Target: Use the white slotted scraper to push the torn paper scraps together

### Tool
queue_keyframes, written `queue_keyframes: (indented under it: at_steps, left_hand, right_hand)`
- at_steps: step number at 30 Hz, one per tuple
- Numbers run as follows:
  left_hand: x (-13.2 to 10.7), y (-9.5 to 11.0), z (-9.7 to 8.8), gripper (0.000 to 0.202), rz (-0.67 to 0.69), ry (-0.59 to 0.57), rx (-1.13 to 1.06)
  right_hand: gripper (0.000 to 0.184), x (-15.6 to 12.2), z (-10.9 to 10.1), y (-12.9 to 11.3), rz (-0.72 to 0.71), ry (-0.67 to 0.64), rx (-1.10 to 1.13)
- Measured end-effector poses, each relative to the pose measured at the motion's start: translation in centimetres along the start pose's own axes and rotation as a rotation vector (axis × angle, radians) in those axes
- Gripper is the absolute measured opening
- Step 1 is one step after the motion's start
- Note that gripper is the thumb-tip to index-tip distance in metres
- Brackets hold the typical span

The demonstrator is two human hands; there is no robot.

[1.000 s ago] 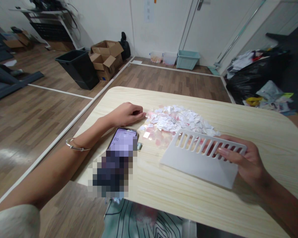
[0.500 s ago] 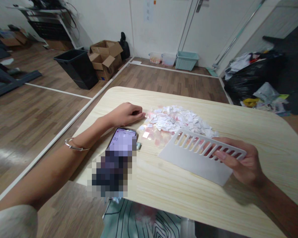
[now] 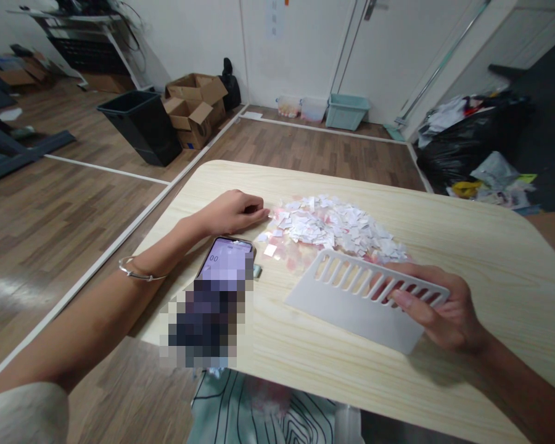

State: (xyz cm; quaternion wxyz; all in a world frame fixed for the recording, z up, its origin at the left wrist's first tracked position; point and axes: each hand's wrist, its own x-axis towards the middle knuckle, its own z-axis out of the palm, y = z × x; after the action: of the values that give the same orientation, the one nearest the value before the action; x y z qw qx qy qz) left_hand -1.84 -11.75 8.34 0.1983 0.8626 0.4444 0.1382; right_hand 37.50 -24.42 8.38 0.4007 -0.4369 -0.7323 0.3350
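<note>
A heap of small white and pink paper scraps [image 3: 333, 229] lies in the middle of a light wooden table [image 3: 467, 246]. My right hand [image 3: 439, 305] grips a flat white plastic scraper with slots [image 3: 351, 302] by its right end, holding it tilted just in front of the heap. My left hand [image 3: 234, 211] rests on the table at the heap's left edge, fingers curled in a loose fist with nothing visible in them. A silver bracelet [image 3: 136, 271] is on my left forearm. A phone [image 3: 226, 262] lies on the table under that arm.
A black bin [image 3: 143, 126] and open cardboard boxes [image 3: 194, 108] stand on the wooden floor at the back left. A teal tub [image 3: 346, 111] sits by the wall. Black bags with rubbish [image 3: 472, 145] are piled at the right.
My right hand has drawn the scraper a little to the left and nearer to me. The left hand has stayed in place.
</note>
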Motion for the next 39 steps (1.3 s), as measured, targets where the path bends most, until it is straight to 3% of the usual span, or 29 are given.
queue_keyframes:
  at_steps: [4,10,14,27,34,39]
  left_hand:
    - [0.1,0.2,0.0,0.041,0.006,0.003,-0.009]
    - [0.2,0.3,0.1,0.04,-0.012,0.001,-0.002]
    - [0.2,0.3,0.2,0.041,-0.019,0.0,0.005]
    - [0.2,0.4,0.0,0.04,-0.01,-0.014,0.037]
    - [0.1,0.1,0.1,0.04,0.012,0.007,0.012]
    - [0.1,-0.1,0.2,0.04,0.01,0.008,-0.003]
  right_hand:
    - [0.019,-0.9,0.4,0.9,-0.012,0.005,0.036]
    - [0.02,-0.6,0.8,-1.3,0.101,-0.028,0.068]
    - [0.016,0.3,0.4,-1.7,0.049,-0.117,0.08]
    - [0.028,0.5,0.5,-1.1,-0.038,-0.199,0.013]
    - [0.037,0.6,0.5,-1.1,-0.014,-0.236,0.034]
    - [0.044,0.5,0.6,-1.1,0.084,-0.2,0.112]
